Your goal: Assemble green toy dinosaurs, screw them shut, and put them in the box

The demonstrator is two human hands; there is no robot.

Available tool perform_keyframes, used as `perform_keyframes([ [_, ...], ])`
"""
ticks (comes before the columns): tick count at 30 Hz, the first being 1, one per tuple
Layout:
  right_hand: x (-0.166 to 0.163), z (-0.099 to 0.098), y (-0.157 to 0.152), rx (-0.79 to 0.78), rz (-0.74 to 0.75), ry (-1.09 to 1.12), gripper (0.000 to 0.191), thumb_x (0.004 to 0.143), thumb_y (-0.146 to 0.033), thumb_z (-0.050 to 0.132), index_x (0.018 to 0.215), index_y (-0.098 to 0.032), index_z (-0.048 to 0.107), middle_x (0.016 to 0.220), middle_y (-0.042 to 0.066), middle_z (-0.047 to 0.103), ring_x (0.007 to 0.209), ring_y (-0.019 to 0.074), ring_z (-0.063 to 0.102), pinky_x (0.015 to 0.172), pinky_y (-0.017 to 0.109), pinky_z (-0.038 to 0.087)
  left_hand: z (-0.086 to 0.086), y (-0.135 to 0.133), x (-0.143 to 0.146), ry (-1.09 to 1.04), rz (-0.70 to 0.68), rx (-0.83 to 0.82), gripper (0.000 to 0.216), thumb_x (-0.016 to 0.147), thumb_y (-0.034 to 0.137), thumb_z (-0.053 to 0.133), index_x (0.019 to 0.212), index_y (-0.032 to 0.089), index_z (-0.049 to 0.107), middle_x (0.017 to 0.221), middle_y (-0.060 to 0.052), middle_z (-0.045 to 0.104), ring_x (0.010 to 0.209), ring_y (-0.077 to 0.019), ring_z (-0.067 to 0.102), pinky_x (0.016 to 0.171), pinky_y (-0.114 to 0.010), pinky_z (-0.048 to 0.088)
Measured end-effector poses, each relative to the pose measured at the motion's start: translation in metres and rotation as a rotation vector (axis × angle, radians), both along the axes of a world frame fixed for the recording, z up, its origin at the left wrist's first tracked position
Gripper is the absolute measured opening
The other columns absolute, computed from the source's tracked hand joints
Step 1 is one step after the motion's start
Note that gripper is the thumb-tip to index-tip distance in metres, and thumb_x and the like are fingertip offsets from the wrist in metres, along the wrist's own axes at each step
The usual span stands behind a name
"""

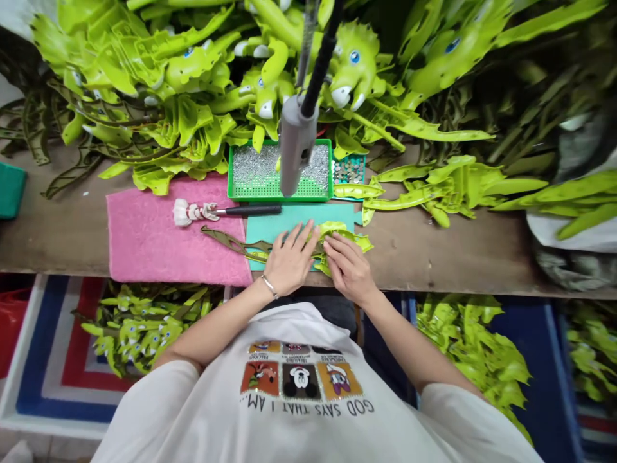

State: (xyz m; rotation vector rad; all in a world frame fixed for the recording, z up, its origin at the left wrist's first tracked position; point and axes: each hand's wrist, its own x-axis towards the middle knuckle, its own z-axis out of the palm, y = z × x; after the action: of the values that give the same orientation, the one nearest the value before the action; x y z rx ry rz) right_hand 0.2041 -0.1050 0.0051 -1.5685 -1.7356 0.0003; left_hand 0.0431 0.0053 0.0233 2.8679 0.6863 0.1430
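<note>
My left hand (290,257) lies flat with fingers spread on a lime-green plastic toy shell (344,233) and a flat olive-brown plastic strip (230,242), both resting on a teal mat (284,222). My right hand (348,265) presses its fingers down on the same green shell, just right of the left hand. The shell is partly hidden under both hands. A grey powered screwdriver (297,143) hangs on a cable above the mat, untouched.
A green tray of small screws (250,168) sits behind the mat, with a smaller teal tray (349,170) beside it. A brush (212,210) lies on a pink cloth (154,241). Heaps of green dinosaur shells (193,77) fill the bench's back; bins of them (139,321) stand below.
</note>
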Motion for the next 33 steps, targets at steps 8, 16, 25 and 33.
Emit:
perform_keyframes([
  [8, 0.076, 0.018, 0.010, 0.005, -0.289, -0.189, 0.042, 0.093, -0.013, 0.048, 0.131, -0.019, 0.064, 0.122, 0.014, 0.073, 0.113, 0.0237, 0.070, 0.097, 0.041, 0.057, 0.036, 0.009, -0.034, -0.103, -0.083, 0.108, 0.059, 0.099, 0.013, 0.031, 0.156, 0.024, 0.039, 0.125, -0.016, 0.069, 0.101, -0.0310, 0.069, 0.090, -0.048, 0.056],
  [16, 0.186, -0.036, 0.031, -0.021, -0.368, -0.208, 0.038, 0.077, -0.016, 0.060, 0.106, -0.034, 0.077, 0.093, 0.017, 0.077, 0.108, 0.0377, 0.067, 0.095, 0.065, 0.034, 0.076, 0.061, -0.151, -0.114, 0.159, 0.396, 0.062, 0.102, 0.018, 0.034, 0.160, 0.033, 0.021, 0.132, -0.009, 0.066, 0.110, -0.0272, 0.065, 0.107, -0.059, 0.046],
  [25, 0.205, -0.023, 0.014, 0.111, -0.436, -0.239, 0.052, 0.082, -0.045, 0.063, 0.133, -0.037, 0.064, 0.110, 0.025, 0.074, 0.113, 0.0433, 0.067, 0.087, 0.073, 0.036, 0.060, 0.230, -0.189, -0.123, 0.371, 0.224, 0.047, 0.096, 0.018, 0.038, 0.140, 0.025, 0.055, 0.141, -0.012, 0.059, 0.138, -0.0278, 0.047, 0.122, -0.064, 0.021],
  [33, 0.105, 0.017, -0.008, 0.244, -0.272, -0.354, 0.064, 0.081, -0.046, 0.064, 0.144, -0.042, 0.052, 0.092, 0.027, 0.074, 0.096, 0.0428, 0.072, 0.076, 0.070, 0.052, 0.053, 0.307, -0.175, -0.051, 0.516, 0.147, 0.045, 0.101, 0.015, 0.038, 0.146, 0.017, 0.044, 0.159, -0.008, 0.042, 0.154, -0.0183, 0.023, 0.127, -0.053, 0.017],
])
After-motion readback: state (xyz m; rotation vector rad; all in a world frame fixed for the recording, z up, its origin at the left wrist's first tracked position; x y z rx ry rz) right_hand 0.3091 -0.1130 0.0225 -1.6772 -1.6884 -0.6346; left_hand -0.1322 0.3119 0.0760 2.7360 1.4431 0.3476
